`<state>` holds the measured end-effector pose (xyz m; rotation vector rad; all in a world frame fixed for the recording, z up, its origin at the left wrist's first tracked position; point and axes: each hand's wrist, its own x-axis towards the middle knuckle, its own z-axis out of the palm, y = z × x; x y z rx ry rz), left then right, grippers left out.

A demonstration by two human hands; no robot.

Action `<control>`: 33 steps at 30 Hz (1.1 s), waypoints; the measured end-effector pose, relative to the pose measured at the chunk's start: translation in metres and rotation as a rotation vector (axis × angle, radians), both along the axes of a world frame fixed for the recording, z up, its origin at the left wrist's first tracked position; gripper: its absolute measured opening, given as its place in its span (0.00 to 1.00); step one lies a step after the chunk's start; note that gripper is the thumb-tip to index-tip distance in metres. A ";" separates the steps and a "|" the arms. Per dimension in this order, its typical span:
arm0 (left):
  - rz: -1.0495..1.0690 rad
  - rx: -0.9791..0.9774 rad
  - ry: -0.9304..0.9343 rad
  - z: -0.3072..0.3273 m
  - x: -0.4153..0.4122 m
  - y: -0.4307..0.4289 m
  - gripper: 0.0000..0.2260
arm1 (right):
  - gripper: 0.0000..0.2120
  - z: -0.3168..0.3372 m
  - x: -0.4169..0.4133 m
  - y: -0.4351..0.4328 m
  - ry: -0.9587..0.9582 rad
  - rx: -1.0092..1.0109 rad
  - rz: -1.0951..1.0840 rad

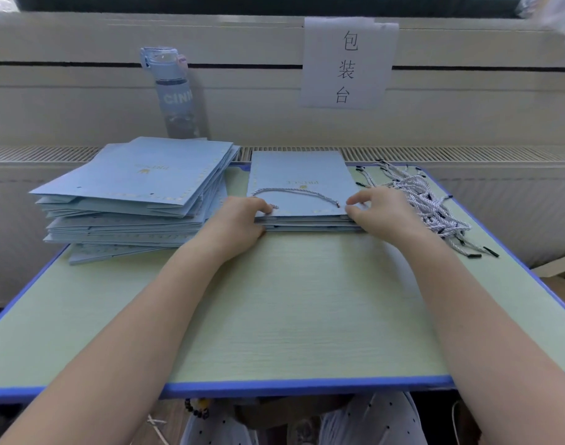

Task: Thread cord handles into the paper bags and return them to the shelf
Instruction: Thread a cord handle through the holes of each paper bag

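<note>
Stack of flat light-blue paper bags [136,194] at left, holes bare. Left hand [239,220] pinches the centre blue paper bag [302,184] at its near edge, with a grey twisted cord handle [294,192] looped on top. Right hand [377,210] has fingers curled on the opposite corner. Heap of black-tipped white cords [425,203] at right. Likely best: hold the edge flat and seat both cord ends.

We're at a packing station. Its wall sign [347,64] reads 包装台; paper bags [140,191] and cords [425,203] line the tabletop [307,300].

Soft, even daylight, faint shadows, overall slight blur, wide-angle bending at the edges, top-right corner smeared.
</note>
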<state>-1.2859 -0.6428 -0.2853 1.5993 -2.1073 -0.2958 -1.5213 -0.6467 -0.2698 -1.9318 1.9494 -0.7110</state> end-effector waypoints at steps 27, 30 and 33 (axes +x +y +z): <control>0.717 0.186 -0.324 0.012 0.049 -0.018 0.24 | 0.21 -0.019 0.055 0.019 0.237 -0.205 0.409; 0.691 0.148 -0.315 0.013 0.044 -0.013 0.20 | 0.23 -0.023 0.067 0.022 0.276 -0.220 0.460; 0.616 0.067 -0.362 0.019 0.035 -0.006 0.11 | 0.25 -0.029 0.071 0.021 0.318 -0.242 0.487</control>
